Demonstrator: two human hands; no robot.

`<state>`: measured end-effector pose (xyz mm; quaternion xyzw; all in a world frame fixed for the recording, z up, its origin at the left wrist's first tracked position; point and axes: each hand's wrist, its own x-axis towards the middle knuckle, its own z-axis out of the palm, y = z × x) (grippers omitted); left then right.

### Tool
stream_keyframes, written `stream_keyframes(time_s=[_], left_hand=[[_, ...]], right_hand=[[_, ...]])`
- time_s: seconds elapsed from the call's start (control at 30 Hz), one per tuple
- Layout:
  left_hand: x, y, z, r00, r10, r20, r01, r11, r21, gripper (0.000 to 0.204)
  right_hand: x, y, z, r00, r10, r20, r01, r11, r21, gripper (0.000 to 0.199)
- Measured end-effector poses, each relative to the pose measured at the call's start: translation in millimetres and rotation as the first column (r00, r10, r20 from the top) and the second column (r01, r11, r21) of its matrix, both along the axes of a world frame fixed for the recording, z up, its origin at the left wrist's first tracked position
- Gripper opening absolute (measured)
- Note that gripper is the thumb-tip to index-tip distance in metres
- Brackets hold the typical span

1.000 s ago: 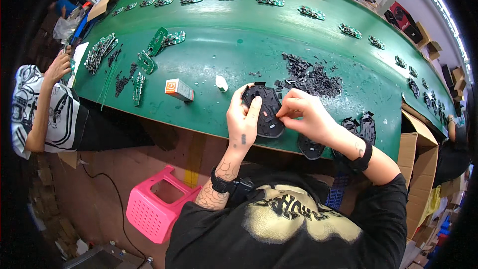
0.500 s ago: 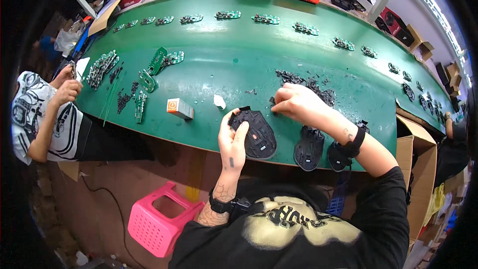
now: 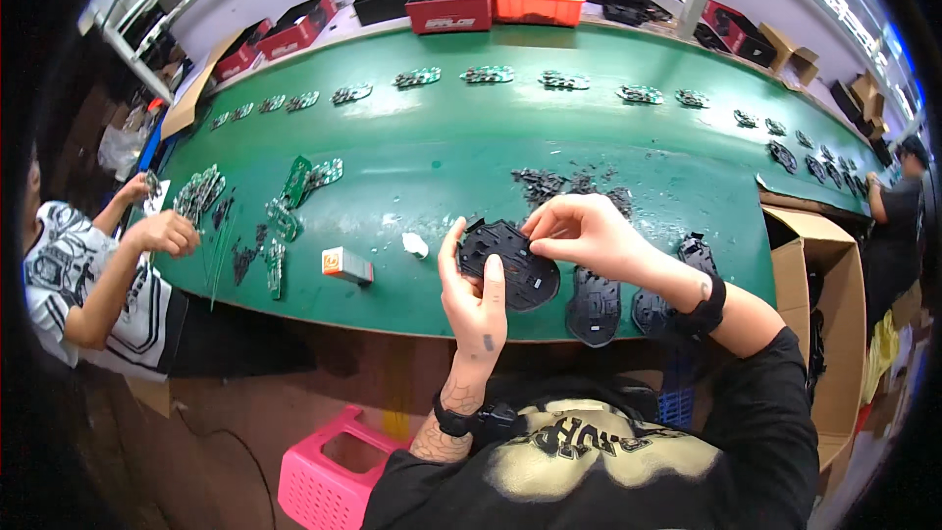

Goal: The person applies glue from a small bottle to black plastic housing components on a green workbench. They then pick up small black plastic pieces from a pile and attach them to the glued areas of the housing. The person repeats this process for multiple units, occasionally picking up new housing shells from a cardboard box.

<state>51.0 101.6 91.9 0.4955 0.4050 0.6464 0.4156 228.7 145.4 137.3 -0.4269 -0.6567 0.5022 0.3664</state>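
My left hand (image 3: pixel 475 302) holds a black plastic mouse base shell (image 3: pixel 530 280) up over the near edge of the bench, thumb on its inner face. At the shell's upper right edge, my right hand (image 3: pixel 591 234) is closed in a pinch; whatever sits between its fingertips is hidden. Just beyond lies a scattered pile of small black plastic parts (image 3: pixel 540 185). Beside my right forearm rest more black base shells, one (image 3: pixel 594 309) at the bench edge and another (image 3: pixel 650 312) partly under my wrist.
Left of my hands stand a small orange-and-white box (image 3: pixel 347 266) and a white nozzle-like piece (image 3: pixel 415 244). Green circuit boards (image 3: pixel 488 75) line the far side of the green bench (image 3: pixel 392 137). A co-worker's hands (image 3: pixel 162 233) work at left; a cardboard box (image 3: pixel 829 334) stands at right.
My right hand has come from the small black parts to the shell's upper edge. The left hand still holds the shell, now slightly turned. The view has tilted up.
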Motion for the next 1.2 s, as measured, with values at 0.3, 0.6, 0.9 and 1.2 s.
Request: stream_keyframes(time_s=[0.3, 0.6, 0.9, 1.2], left_hand=[[38.7, 15.4, -1.3, 0.998, -0.051, -0.041, 0.055, 0.993, 0.103, 0.049], [70.7, 12.8, 14.5, 0.964, -0.252, -0.080, 0.248, 0.967, -0.058, 0.047], [70.4, 11.5, 9.5, 0.943, -0.265, -0.204, 0.263, 0.964, -0.039, 0.047], [90.7, 15.4, 12.7, 0.919, -0.381, -0.095, 0.388, 0.919, 0.067, 0.056]], right_hand=[[35.3, -13.2, 11.3, 0.969, -0.134, 0.206, 0.121, 0.990, 0.075, 0.016], [71.6, -31.5, -8.9, 0.963, -0.267, 0.031, 0.265, 0.963, 0.044, 0.011], [84.6, -35.7, -19.0, 0.957, -0.252, -0.144, 0.228, 0.960, -0.160, 0.016], [97.9, -27.6, -27.6, 0.889, -0.298, -0.348, 0.068, 0.837, -0.544, 0.031]])
